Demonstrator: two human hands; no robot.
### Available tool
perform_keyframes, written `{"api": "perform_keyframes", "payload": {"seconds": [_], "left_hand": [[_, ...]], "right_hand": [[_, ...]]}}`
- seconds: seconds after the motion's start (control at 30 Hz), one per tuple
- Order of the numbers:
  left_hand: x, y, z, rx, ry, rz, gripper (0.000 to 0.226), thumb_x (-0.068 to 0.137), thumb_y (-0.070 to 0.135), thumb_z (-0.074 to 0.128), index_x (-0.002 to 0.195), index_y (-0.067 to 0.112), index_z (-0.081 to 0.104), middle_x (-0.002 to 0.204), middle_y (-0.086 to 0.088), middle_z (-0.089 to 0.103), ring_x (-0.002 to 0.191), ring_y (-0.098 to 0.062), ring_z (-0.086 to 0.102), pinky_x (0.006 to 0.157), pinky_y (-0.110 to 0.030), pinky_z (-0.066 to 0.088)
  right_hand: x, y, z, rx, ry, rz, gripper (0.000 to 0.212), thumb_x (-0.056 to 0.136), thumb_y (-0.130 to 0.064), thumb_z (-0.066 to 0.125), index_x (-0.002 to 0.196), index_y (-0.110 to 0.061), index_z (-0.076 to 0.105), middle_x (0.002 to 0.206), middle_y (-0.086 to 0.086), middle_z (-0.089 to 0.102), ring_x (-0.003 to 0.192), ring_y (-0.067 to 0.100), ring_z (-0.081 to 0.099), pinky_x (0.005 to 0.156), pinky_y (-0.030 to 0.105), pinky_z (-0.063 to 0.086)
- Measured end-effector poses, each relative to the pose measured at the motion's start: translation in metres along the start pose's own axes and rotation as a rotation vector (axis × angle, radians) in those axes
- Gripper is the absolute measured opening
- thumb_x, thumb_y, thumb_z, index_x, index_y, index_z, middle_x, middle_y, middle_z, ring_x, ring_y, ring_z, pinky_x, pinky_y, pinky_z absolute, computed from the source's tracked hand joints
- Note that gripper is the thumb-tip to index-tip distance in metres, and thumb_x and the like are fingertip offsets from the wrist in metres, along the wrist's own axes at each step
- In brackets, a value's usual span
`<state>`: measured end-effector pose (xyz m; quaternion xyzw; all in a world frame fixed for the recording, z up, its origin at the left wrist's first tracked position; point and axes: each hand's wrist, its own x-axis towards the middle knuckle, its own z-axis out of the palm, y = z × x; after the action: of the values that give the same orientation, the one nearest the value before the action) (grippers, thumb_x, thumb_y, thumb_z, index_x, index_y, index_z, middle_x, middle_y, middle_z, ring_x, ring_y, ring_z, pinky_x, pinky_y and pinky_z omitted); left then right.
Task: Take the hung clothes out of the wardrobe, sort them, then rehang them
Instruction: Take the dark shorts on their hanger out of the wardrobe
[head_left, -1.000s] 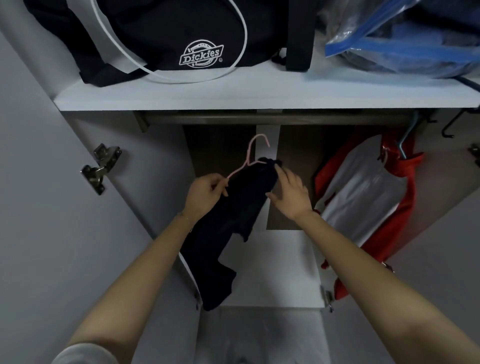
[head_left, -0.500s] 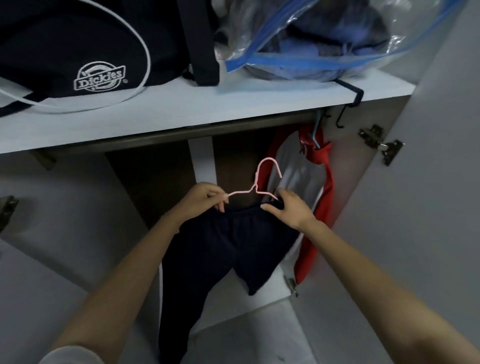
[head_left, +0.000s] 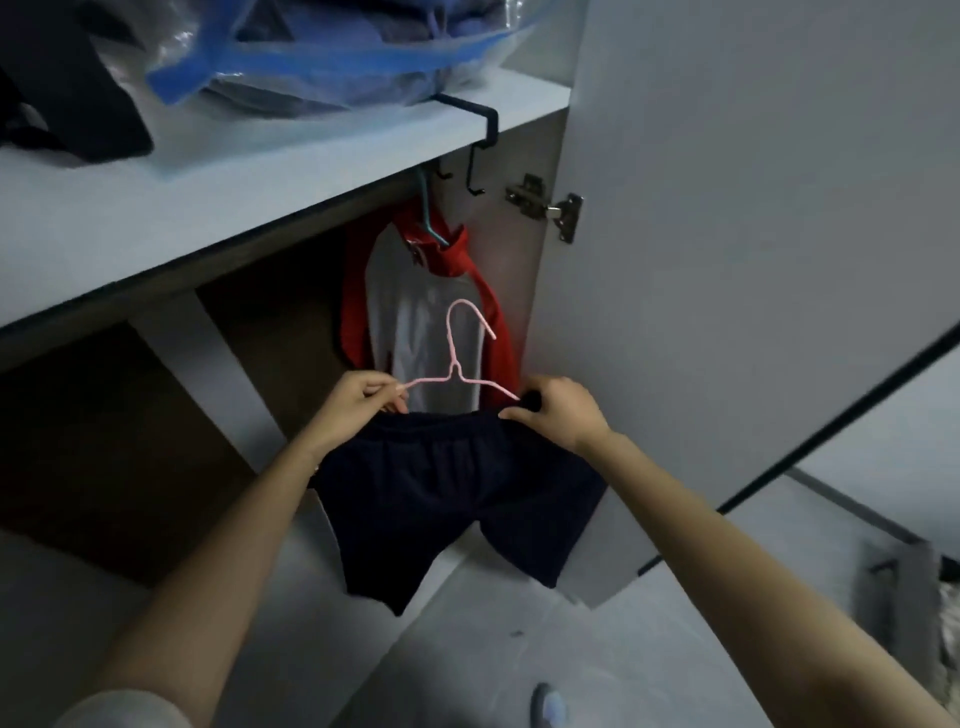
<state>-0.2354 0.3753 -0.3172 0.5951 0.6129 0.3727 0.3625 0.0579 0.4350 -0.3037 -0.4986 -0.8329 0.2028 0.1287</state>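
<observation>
**Navy shorts on pink hanger, held off the rail**

The navy shorts (head_left: 452, 499) are held spread at the waistband across a pink hanger (head_left: 457, 364), in front of the open wardrobe and below its shelf (head_left: 260, 208). The left end of the hanger is pinched between the curled fingers and thumb of the left hand (head_left: 363, 400). The right end of the waistband is gripped by the right hand (head_left: 561, 410), fingers closed on the cloth. The hook is free and points up, touching nothing. A red and white top (head_left: 431, 312) is hung behind it on a teal hanger (head_left: 428, 218), close to the door (head_left: 753, 260).

Step judged: rehanging, with the shorts being squared on the hanger, though a removal cannot be ruled out from this view. The next move would call for the hanger to be lifted under the shelf and its hook set over the rail, beside the top. The rail itself is not clearly seen.
</observation>
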Motion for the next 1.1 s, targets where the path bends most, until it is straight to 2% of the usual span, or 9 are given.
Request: {"api": "perform_keyframes", "payload": {"seconds": [0.1, 0.2, 0.43, 0.53, 0.6, 0.67, 0.8, 0.97, 1.1], "left_hand": [[0.018, 0.006, 0.033, -0.002, -0.066, 0.057, 0.020, 0.097, 0.008, 0.059, 0.086, 0.016, 0.073, 0.078, 0.000, 0.075, 0.074, -0.009, 0.069, 0.074, -0.018, 0.053], [0.033, 0.017, 0.072, 0.014, -0.150, 0.128, 0.022, 0.096, 0.008, 0.060, 0.086, 0.022, 0.073, 0.079, 0.007, 0.075, 0.079, -0.006, 0.069, 0.080, -0.017, 0.052], [0.048, 0.056, 0.154, 0.082, -0.320, 0.286, 0.015, 0.090, 0.018, 0.071, 0.091, 0.033, 0.071, 0.092, 0.019, 0.073, 0.094, 0.002, 0.065, 0.089, -0.013, 0.045], [0.048, 0.068, 0.191, 0.233, -0.387, 0.399, 0.022, 0.083, 0.024, 0.079, 0.098, 0.037, 0.067, 0.097, 0.028, 0.066, 0.097, 0.007, 0.061, 0.090, -0.004, 0.038], [0.044, 0.079, 0.222, 0.313, -0.426, 0.471, 0.028, 0.081, 0.027, 0.081, 0.107, 0.023, 0.071, 0.103, 0.017, 0.066, 0.100, 0.000, 0.059, 0.092, -0.007, 0.037], [0.037, 0.092, 0.256, 0.338, -0.455, 0.505, 0.029, 0.082, 0.028, 0.080, 0.108, 0.017, 0.072, 0.105, 0.008, 0.069, 0.100, -0.007, 0.061, 0.094, -0.020, 0.043], [0.007, 0.132, 0.331, 0.337, -0.488, 0.558, 0.009, 0.084, 0.028, 0.078, 0.086, 0.020, 0.073, 0.084, 0.010, 0.071, 0.080, -0.012, 0.063, 0.078, -0.033, 0.049], [-0.041, 0.188, 0.421, 0.271, -0.525, 0.649, 0.018, 0.084, 0.028, 0.078, 0.075, 0.016, 0.067, 0.075, 0.004, 0.067, 0.072, -0.015, 0.058, 0.069, -0.030, 0.043], [-0.078, 0.233, 0.489, 0.256, -0.609, 0.745, 0.016, 0.087, 0.033, 0.074, 0.082, 0.019, 0.070, 0.084, 0.006, 0.069, 0.080, -0.012, 0.059, 0.071, -0.028, 0.043]], "right_hand": [[-0.033, 0.020, -0.007, 0.027, 0.106, 0.122, 0.032, 0.085, -0.049, 0.069, 0.088, -0.018, 0.062, 0.085, -0.005, 0.064, 0.075, 0.015, 0.054, 0.063, 0.030, 0.038], [-0.070, 0.046, -0.016, 0.072, 0.185, 0.232, 0.034, 0.085, -0.049, 0.069, 0.079, -0.018, 0.057, 0.076, -0.004, 0.062, 0.072, 0.019, 0.056, 0.061, 0.033, 0.042], [-0.149, 0.078, -0.047, 0.133, 0.399, 0.341, 0.029, 0.088, -0.043, 0.068, 0.083, -0.015, 0.062, 0.077, -0.006, 0.063, 0.071, 0.013, 0.055, 0.062, 0.030, 0.043], [-0.191, 0.099, -0.060, 0.122, 0.466, 0.398, 0.028, 0.088, -0.044, 0.068, 0.083, -0.017, 0.063, 0.079, -0.006, 0.064, 0.073, 0.012, 0.056, 0.063, 0.030, 0.045], [-0.223, 0.116, -0.067, 0.123, 0.504, 0.461, 0.026, 0.087, -0.043, 0.068, 0.084, -0.018, 0.064, 0.080, -0.007, 0.065, 0.074, 0.012, 0.057, 0.064, 0.030, 0.046], [-0.257, 0.133, -0.072, 0.142, 0.545, 0.523, 0.024, 0.086, -0.043, 0.070, 0.083, -0.019, 0.065, 0.079, -0.007, 0.065, 0.075, 0.012, 0.058, 0.064, 0.031, 0.047], [-0.334, 0.163, -0.082, 0.137, 0.618, 0.655, 0.026, 0.085, -0.046, 0.069, 0.080, -0.021, 0.064, 0.075, -0.011, 0.065, 0.072, 0.009, 0.058, 0.062, 0.031, 0.047], [-0.433, 0.191, -0.099, 0.136, 0.744, 0.813, 0.027, 0.085, -0.047, 0.069, 0.075, -0.023, 0.062, 0.071, -0.011, 0.062, 0.070, 0.008, 0.058, 0.061, 0.031, 0.046], [-0.513, 0.205, -0.109, 0.169, 0.863, 0.936, 0.029, 0.084, -0.044, 0.071, 0.069, -0.023, 0.057, 0.064, -0.010, 0.055, 0.062, 0.007, 0.052, 0.055, 0.027, 0.037]]}}
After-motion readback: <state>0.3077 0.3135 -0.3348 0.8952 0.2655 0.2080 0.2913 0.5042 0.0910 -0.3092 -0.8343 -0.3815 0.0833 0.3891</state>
